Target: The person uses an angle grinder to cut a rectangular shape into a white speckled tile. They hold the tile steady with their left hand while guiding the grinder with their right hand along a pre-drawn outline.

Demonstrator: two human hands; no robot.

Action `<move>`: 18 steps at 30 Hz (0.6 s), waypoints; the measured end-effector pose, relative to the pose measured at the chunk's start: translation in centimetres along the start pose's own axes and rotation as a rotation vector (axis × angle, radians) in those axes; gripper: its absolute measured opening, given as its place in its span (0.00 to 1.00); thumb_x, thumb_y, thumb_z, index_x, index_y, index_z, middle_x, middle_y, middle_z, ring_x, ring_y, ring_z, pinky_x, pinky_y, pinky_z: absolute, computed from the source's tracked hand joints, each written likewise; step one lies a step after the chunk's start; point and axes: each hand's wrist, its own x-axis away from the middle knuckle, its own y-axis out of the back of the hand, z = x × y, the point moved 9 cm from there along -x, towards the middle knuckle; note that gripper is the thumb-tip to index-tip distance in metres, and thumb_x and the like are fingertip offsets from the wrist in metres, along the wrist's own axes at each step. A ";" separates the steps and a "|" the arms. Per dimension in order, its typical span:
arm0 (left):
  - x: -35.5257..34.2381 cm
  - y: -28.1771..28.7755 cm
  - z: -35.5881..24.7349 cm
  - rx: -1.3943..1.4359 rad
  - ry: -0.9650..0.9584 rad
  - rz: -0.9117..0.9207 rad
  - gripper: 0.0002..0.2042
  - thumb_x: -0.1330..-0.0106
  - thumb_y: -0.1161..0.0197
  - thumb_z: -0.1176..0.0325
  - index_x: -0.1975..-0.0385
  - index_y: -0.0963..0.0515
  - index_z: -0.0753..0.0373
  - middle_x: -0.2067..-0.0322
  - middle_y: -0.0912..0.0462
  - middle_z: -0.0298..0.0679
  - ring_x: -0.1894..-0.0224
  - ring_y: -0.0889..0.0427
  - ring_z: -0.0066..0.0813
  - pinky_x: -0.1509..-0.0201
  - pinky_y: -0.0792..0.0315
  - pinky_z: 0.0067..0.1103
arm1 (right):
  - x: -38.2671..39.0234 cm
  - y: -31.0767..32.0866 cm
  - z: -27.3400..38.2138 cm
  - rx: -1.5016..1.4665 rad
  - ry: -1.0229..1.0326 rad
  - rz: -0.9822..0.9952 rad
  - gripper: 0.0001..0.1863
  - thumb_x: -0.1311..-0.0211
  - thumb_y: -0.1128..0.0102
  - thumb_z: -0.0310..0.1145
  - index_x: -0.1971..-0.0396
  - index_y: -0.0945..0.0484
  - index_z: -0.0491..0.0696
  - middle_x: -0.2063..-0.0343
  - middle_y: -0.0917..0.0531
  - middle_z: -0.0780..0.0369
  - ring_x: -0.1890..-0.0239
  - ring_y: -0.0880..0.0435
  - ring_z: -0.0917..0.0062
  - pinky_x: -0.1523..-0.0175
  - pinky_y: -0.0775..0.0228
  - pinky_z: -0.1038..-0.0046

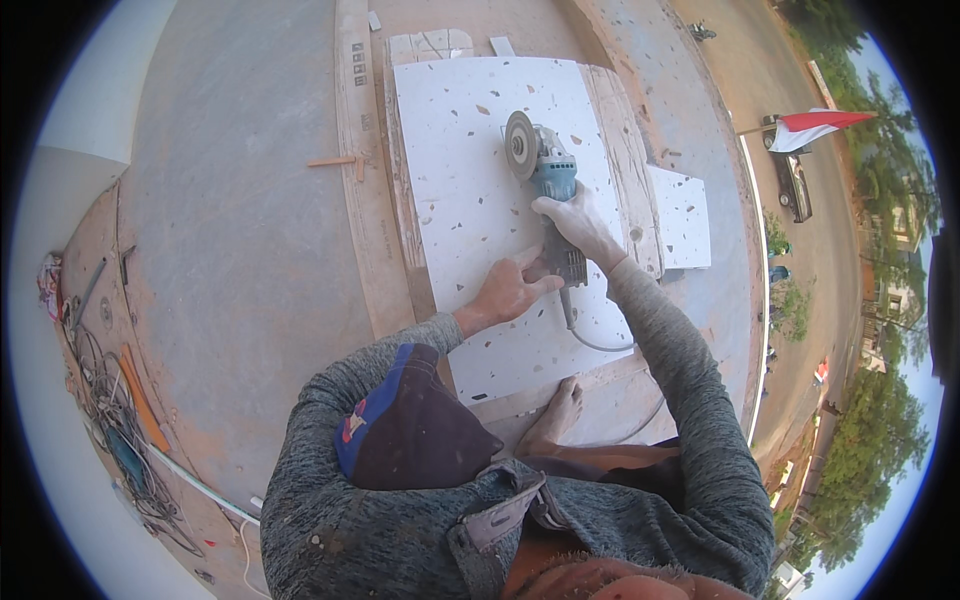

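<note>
A teal and black angle grinder (555, 176) is above a white slab with scattered brown and grey chips (462, 190). Its cutting disc (519, 148) faces up and to the left at the far end; whether it spins I cannot tell. My right hand (588, 226) is wrapped round the middle of the grinder's body from the right. From the left, my left hand (507, 293) grips the dark rear part, thumb and fingers on either side, some fingers hidden. A grey power cord (590, 343) leaves the rear end and curves right across the slab.
Boards (628, 170) lie under the slab. A smaller speckled offcut (683, 220) rests at the right, and a long plank (362, 190) runs on the left. My bare foot (556, 415) is by the slab's near edge. Tangled cables (105, 400) lie far left. Beyond the right floor edge is a road below.
</note>
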 end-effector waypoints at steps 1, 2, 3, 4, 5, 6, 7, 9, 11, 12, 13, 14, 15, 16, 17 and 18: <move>0.0 0.1 -0.1 -0.005 -0.014 -0.004 0.33 0.30 0.26 0.56 0.32 0.24 0.72 0.49 0.10 0.56 0.50 0.09 0.47 0.42 0.19 0.35 | 0.0 0.0 0.2 0.003 0.006 0.000 0.34 0.48 0.27 0.43 0.45 0.20 0.34 0.58 0.11 0.52 0.56 0.11 0.65 0.47 0.18 0.64; 0.0 0.1 -0.2 -0.010 -0.028 -0.006 0.33 0.30 0.26 0.56 0.32 0.25 0.73 0.49 0.10 0.56 0.50 0.09 0.47 0.42 0.19 0.35 | -0.1 0.0 0.0 -0.002 0.006 0.001 0.34 0.48 0.27 0.43 0.45 0.20 0.34 0.57 0.11 0.51 0.55 0.11 0.65 0.47 0.18 0.64; 0.0 0.0 -0.2 -0.019 -0.020 0.005 0.37 0.30 0.26 0.55 0.30 0.29 0.77 0.48 0.11 0.58 0.48 0.10 0.47 0.41 0.19 0.34 | -0.3 0.0 -0.2 -0.007 0.006 0.001 0.35 0.48 0.27 0.43 0.45 0.20 0.33 0.57 0.11 0.51 0.55 0.11 0.65 0.47 0.18 0.64; -0.1 0.0 -0.1 -0.029 -0.013 0.016 0.40 0.29 0.26 0.54 0.29 0.33 0.80 0.46 0.12 0.60 0.46 0.10 0.47 0.40 0.19 0.33 | -0.5 0.0 -0.3 -0.012 0.006 0.002 0.35 0.48 0.27 0.43 0.45 0.20 0.33 0.56 0.11 0.51 0.55 0.11 0.65 0.47 0.18 0.64; -0.1 -0.1 0.1 -0.039 -0.003 0.026 0.44 0.29 0.26 0.53 0.27 0.36 0.84 0.45 0.13 0.62 0.45 0.11 0.46 0.39 0.19 0.33 | -0.5 0.0 -0.3 -0.008 0.004 0.004 0.35 0.48 0.27 0.43 0.44 0.20 0.33 0.56 0.11 0.51 0.54 0.11 0.65 0.46 0.19 0.64; -0.1 0.0 0.1 -0.028 -0.015 0.001 0.41 0.29 0.25 0.54 0.29 0.33 0.82 0.47 0.12 0.60 0.47 0.10 0.46 0.40 0.19 0.33 | -0.6 -0.1 -0.2 -0.003 0.002 0.005 0.35 0.48 0.28 0.43 0.44 0.20 0.33 0.56 0.11 0.51 0.54 0.11 0.64 0.46 0.19 0.64; 0.0 0.0 0.0 -0.016 -0.026 -0.023 0.39 0.30 0.25 0.54 0.30 0.30 0.80 0.48 0.11 0.59 0.49 0.10 0.47 0.41 0.19 0.34 | -0.6 -0.1 -0.2 0.002 0.000 0.007 0.35 0.48 0.28 0.43 0.44 0.20 0.33 0.55 0.11 0.50 0.54 0.11 0.64 0.46 0.19 0.64; 0.0 0.0 -0.3 -0.012 -0.004 -0.012 0.39 0.30 0.25 0.54 0.30 0.30 0.80 0.48 0.11 0.59 0.49 0.10 0.46 0.41 0.19 0.34 | -0.5 0.0 -0.1 -0.001 -0.004 0.003 0.35 0.48 0.28 0.43 0.44 0.21 0.33 0.55 0.11 0.50 0.53 0.11 0.64 0.45 0.19 0.64; 0.0 0.0 -0.2 -0.026 0.063 0.055 0.45 0.28 0.26 0.52 0.26 0.37 0.84 0.45 0.13 0.62 0.45 0.11 0.45 0.39 0.19 0.32 | -0.4 0.0 0.2 0.009 -0.006 -0.001 0.35 0.48 0.28 0.43 0.44 0.21 0.33 0.55 0.12 0.50 0.53 0.11 0.64 0.45 0.19 0.64; -0.1 0.0 -0.2 -0.033 0.071 0.068 0.45 0.28 0.26 0.52 0.26 0.37 0.84 0.45 0.13 0.61 0.45 0.11 0.44 0.39 0.19 0.32 | -0.4 0.1 0.4 0.020 -0.006 -0.004 0.35 0.48 0.28 0.43 0.44 0.21 0.33 0.55 0.12 0.50 0.53 0.11 0.64 0.44 0.19 0.64; -0.1 -0.1 -0.2 -0.040 0.079 0.081 0.45 0.28 0.26 0.52 0.26 0.37 0.84 0.45 0.13 0.61 0.46 0.10 0.44 0.39 0.19 0.32 | -0.3 0.1 0.6 0.030 -0.006 -0.007 0.35 0.48 0.28 0.43 0.44 0.21 0.33 0.55 0.12 0.50 0.53 0.11 0.64 0.44 0.19 0.65; -0.1 -0.1 -0.1 -0.047 0.087 0.094 0.45 0.28 0.26 0.52 0.26 0.37 0.84 0.45 0.12 0.60 0.46 0.10 0.43 0.39 0.19 0.32 | -0.3 0.1 0.7 0.023 -0.009 -0.008 0.36 0.48 0.28 0.43 0.44 0.21 0.33 0.55 0.12 0.50 0.53 0.11 0.64 0.44 0.19 0.64; -0.2 -0.1 -0.1 -0.058 0.083 0.090 0.44 0.28 0.26 0.52 0.26 0.38 0.83 0.45 0.12 0.59 0.46 0.10 0.43 0.39 0.19 0.31 | -0.2 0.1 0.8 0.015 -0.011 -0.010 0.36 0.48 0.28 0.43 0.44 0.21 0.33 0.55 0.12 0.50 0.53 0.11 0.64 0.44 0.19 0.64; -0.2 -0.1 0.0 -0.070 0.080 0.087 0.44 0.28 0.26 0.52 0.26 0.38 0.83 0.46 0.12 0.58 0.46 0.10 0.43 0.39 0.19 0.31 | -0.2 0.2 0.9 0.008 -0.014 -0.011 0.36 0.48 0.28 0.43 0.44 0.21 0.33 0.55 0.12 0.50 0.53 0.11 0.64 0.44 0.19 0.64; -0.3 -0.1 0.3 -0.082 0.076 0.083 0.44 0.28 0.26 0.53 0.25 0.38 0.82 0.46 0.11 0.58 0.46 0.10 0.42 0.39 0.19 0.31 | -0.2 0.2 0.9 0.018 -0.019 -0.013 0.36 0.48 0.28 0.43 0.44 0.21 0.33 0.55 0.11 0.50 0.53 0.11 0.64 0.45 0.19 0.64; -0.3 -0.1 0.3 -0.072 0.056 0.063 0.44 0.28 0.26 0.53 0.25 0.38 0.82 0.46 0.11 0.57 0.46 0.10 0.42 0.39 0.19 0.31 | -0.3 0.2 0.9 0.029 -0.024 -0.014 0.36 0.48 0.28 0.43 0.44 0.21 0.33 0.55 0.11 0.50 0.53 0.11 0.64 0.45 0.19 0.64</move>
